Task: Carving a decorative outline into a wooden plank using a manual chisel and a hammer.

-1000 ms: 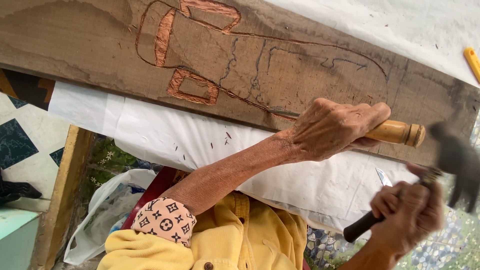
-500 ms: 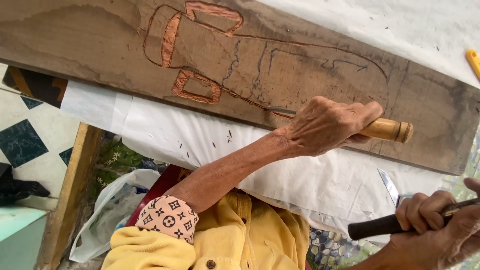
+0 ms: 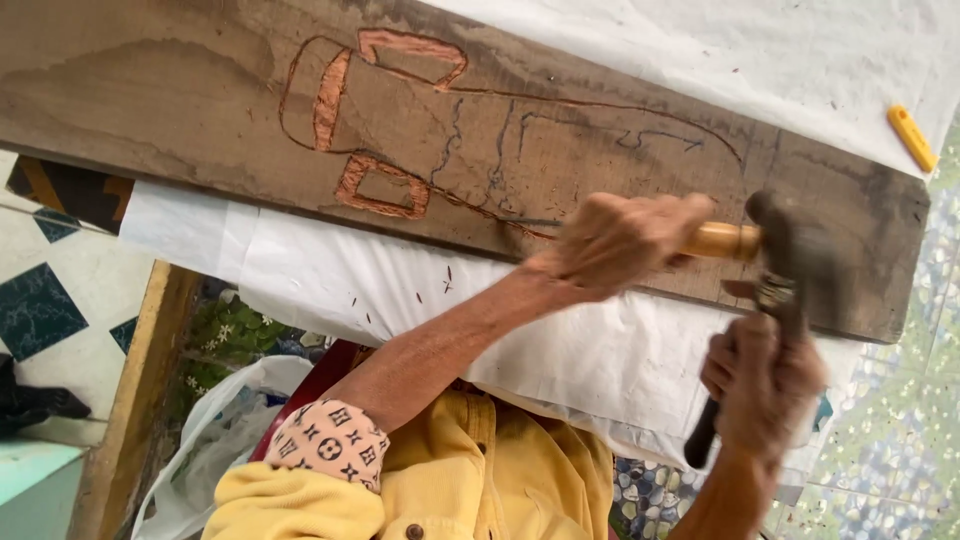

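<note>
A long brown wooden plank [image 3: 180, 130] lies on a white sheet [image 3: 380, 290], with an outlined figure partly carved into it in reddish grooves [image 3: 380, 185]. My left hand [image 3: 615, 240] grips a chisel by its pale wooden handle [image 3: 728, 240]. The chisel's tip rests on the plank's carved line near the plank's near edge. My right hand [image 3: 765, 385] holds a hammer by its dark handle [image 3: 703, 440]. The blurred metal hammer head [image 3: 795, 250] is at the end of the chisel handle.
A small yellow tool [image 3: 912, 138] lies on the white sheet beyond the plank at the right. A wooden table leg [image 3: 130, 400], a white plastic bag [image 3: 215, 440] and patterned floor tiles [image 3: 45, 310] show below at the left.
My right hand has swung the hammer up from the lower right onto the end of the chisel handle. My left hand has kept the chisel on the plank.
</note>
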